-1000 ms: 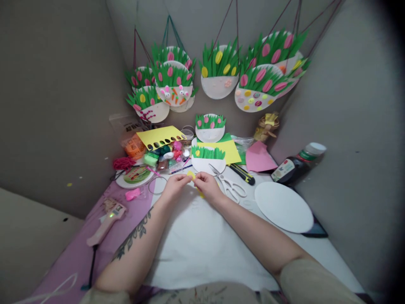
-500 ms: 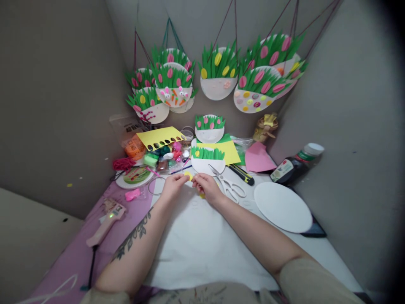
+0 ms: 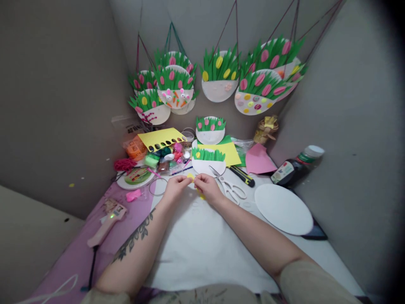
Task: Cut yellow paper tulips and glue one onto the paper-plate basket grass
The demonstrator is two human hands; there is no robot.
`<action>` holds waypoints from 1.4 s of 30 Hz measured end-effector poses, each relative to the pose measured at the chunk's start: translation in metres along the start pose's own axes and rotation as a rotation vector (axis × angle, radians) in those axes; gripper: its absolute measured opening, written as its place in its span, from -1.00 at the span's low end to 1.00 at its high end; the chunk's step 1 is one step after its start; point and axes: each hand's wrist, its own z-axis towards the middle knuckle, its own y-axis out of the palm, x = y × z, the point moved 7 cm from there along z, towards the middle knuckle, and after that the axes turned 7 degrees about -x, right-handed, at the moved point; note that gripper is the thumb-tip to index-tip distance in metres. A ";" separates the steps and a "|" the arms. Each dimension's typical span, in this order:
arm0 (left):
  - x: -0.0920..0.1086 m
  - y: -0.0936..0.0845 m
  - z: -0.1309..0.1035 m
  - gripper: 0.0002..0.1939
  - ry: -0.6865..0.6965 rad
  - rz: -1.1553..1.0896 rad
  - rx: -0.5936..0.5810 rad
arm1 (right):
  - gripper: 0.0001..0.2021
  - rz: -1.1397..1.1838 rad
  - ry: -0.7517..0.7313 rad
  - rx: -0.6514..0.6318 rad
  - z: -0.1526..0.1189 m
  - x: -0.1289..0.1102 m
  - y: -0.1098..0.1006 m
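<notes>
Between my two hands is a small yellow paper piece (image 3: 190, 177), pinched at its left by the thumb and fingers of my left hand (image 3: 177, 187). My right hand (image 3: 207, 187) meets it from the right with fingertips pressed together. Another bit of yellow paper (image 3: 201, 196) lies just below my right fingers. Behind my hands stands a white half plate with green paper grass and one yellow flower (image 3: 209, 160). White-handled scissors (image 3: 232, 188) rest open at the right of my right hand.
A glue gun (image 3: 107, 226) lies at the left. A white oval plate (image 3: 284, 209), a dark bottle (image 3: 295, 165), a yellow-black cutter (image 3: 242, 176) and pink paper (image 3: 259, 159) are at the right. Yellow sheet (image 3: 161, 138) and clay packs sit behind; decorated plates (image 3: 220, 86) hang on the wall.
The view has tilted slightly, so everything sits a little lower and to the right. Both hands keep nearly the same pose around the yellow piece.
</notes>
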 end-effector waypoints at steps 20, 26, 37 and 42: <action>-0.005 0.003 0.001 -0.65 -0.018 -0.027 0.013 | -0.80 -0.036 0.010 0.036 0.000 0.000 -0.003; -0.001 0.001 0.000 -0.66 -0.003 -0.041 0.052 | -0.80 -0.074 -0.032 0.006 0.000 -0.005 0.000; 0.001 0.001 0.000 -0.71 0.013 -0.068 0.011 | -0.87 -0.465 -0.263 0.031 -0.010 -0.034 0.003; 0.002 0.004 -0.001 -0.74 0.001 -0.056 0.006 | -0.87 -0.545 -0.285 0.060 -0.011 -0.037 0.002</action>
